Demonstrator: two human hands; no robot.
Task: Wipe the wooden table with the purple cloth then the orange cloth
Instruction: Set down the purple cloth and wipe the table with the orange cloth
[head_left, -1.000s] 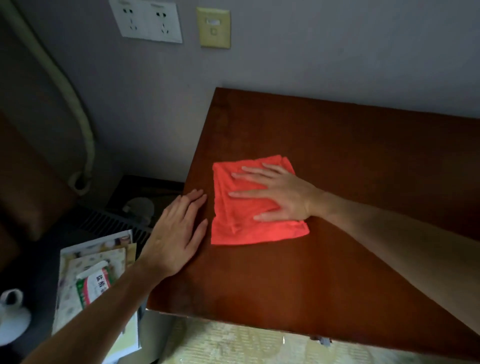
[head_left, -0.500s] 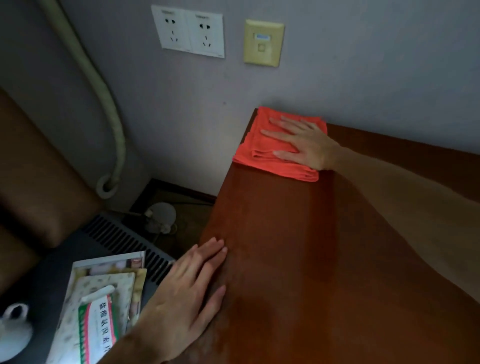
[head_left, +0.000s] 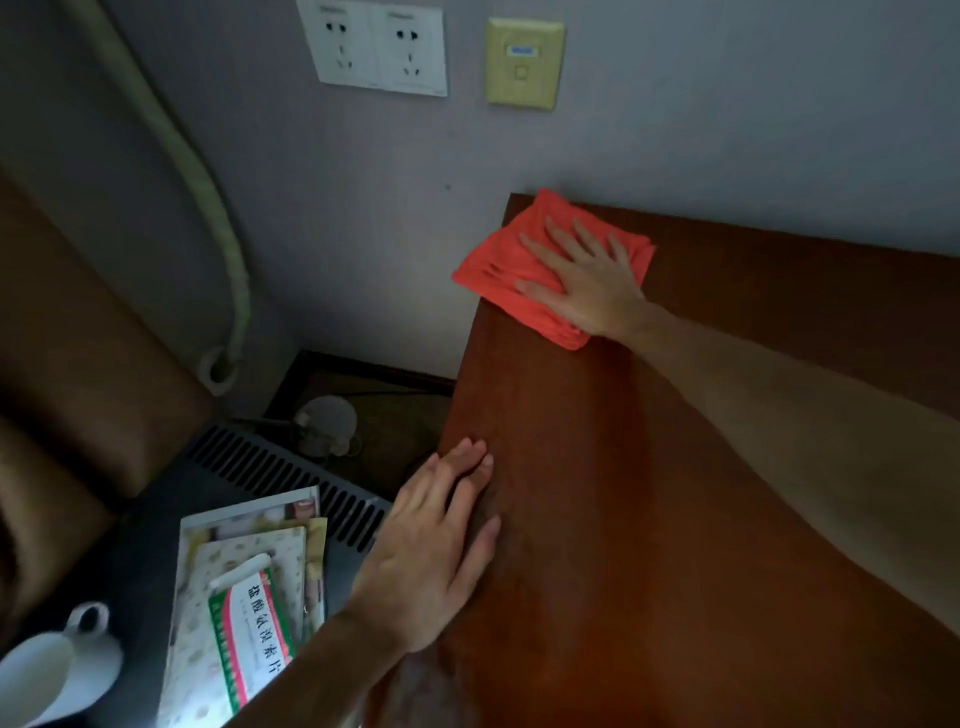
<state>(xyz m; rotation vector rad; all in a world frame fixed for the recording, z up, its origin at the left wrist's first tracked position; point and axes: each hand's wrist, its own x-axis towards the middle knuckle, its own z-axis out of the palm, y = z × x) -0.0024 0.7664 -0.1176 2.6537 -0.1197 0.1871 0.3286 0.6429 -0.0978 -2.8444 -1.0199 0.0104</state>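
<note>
Folded orange cloth (head_left: 511, 260) has been pushed from mid-table, 1.0 s ago, to the far-left corner of the dark reddish-brown wooden table (head_left: 649, 519), where it was already 0.5 s ago; since then only a slight rotation is seen. Corner is reached, so a return stroke is judged likely next. Purple cloth is not in view; orange pass is judged underway.

Right hand (head_left: 587, 280) is laid flat on the cloth, fingers straight and spread, pressing, nothing gripped. Cloth is seen under the palm and extends toward 9 and 12 o'clock from it, its left edge overhanging the table edge.

Left hand (head_left: 431, 545) is kept flat on the table's left edge at 7 o'clock from the cloth, well apart, bracing, nothing held.
</note>
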